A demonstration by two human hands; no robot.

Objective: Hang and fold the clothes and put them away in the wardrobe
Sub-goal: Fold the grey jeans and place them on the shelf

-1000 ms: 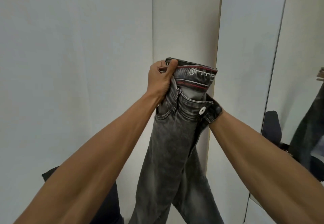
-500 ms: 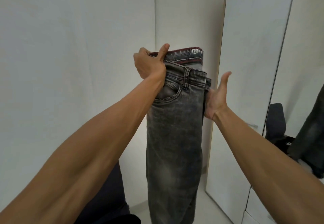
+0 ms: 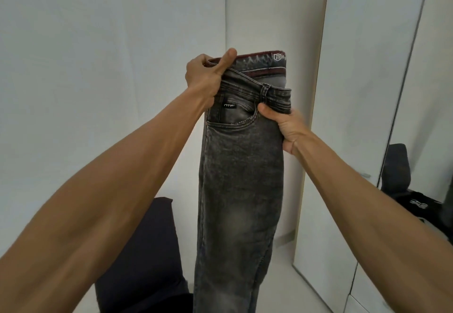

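Observation:
I hold a pair of dark grey washed jeans point(image 3: 240, 190) up in front of me, folded lengthwise so the legs hang straight down together. My left hand point(image 3: 208, 77) grips the waistband at its upper left corner, thumb over the top edge. My right hand point(image 3: 284, 124) grips the right edge of the jeans just below the waistband, with the thumb across the front beside the pocket. The lower ends of the legs run out of the bottom of the view.
A white wardrobe door point(image 3: 355, 116) with a pale wooden edge stands at the right, and a mirrored panel point(image 3: 429, 141) beside it reflects dark clothing. A dark cushioned seat point(image 3: 142, 263) sits low at the left. White walls meet in a corner behind the jeans.
My right hand, open beside the jeans half a second ago, has closed on their right edge. The jeans have gone from a bunched waist to a flat lengthwise fold.

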